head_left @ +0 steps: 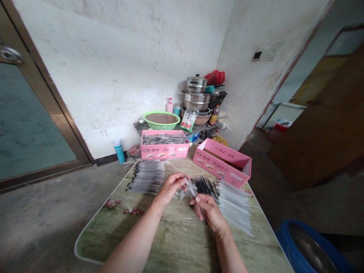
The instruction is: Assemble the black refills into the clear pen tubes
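Note:
My left hand [172, 187] is closed, its thumb and fingertips pinching the upper end of a clear plastic pen piece [191, 186]. My right hand [209, 213] is closed around the lower end of a slim pen, partly hidden by its fingers and blurred. Small clear pieces [179, 195] lie on the table beside my left fingertips. Just beyond my right hand is a heap of thin black pen parts [206, 186]. To its right lies a row of clear pen barrels [234, 206]. Left of my left hand are rows of pens with dark tips [148, 177].
A pink box [165, 151] full of pens stands at the table's far edge. Another pink box [218, 168] sits tilted to its right. Behind are a green basin [161, 125] and stacked pots [196, 99]. A blue tub [309, 246] stands at the right.

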`<state>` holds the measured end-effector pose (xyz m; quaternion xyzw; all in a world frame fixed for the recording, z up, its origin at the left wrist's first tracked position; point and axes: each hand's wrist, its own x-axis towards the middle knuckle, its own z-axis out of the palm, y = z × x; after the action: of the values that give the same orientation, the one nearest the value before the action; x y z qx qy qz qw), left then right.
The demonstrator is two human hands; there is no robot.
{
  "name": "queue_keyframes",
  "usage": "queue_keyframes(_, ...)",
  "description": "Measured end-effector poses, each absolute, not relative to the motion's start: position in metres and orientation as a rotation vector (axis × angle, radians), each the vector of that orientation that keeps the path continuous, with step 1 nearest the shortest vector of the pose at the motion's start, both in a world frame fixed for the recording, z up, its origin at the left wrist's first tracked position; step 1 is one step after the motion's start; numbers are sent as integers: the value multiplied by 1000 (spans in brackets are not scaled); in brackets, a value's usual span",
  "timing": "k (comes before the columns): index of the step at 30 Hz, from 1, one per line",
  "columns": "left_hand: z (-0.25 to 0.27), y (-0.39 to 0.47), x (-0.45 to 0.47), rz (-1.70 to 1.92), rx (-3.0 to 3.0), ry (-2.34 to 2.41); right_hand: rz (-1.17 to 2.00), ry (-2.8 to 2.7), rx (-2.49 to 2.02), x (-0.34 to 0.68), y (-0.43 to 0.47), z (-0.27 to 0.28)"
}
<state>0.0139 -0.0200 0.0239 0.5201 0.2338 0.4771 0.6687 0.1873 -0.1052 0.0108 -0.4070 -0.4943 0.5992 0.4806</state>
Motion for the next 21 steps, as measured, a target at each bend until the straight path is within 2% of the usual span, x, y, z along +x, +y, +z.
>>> queue_keyframes(4,25,-20,14,1050,1207,571,1479,-1185,-974,185,-104,8)
queue_keyframes(10,17,-19,22,1082,1141,680,1233,-1302,-1130,183,-102,6)
queue_keyframes(15,7,-15,23,1134,1022,781,657,-1606,-1325,173,-103,12)
queue_keyframes(17,9,-15,22,1148,1011,778,517,-1640,-1347,170,-103,13)
queue_keyframes(19,12,-15,21,1154,1039,748,605,-1602,-1346,169,-103,13)
queue_keyframes(21,17,-15,19,1150,1084,716,857,-1499,-1307,169,-102,11)
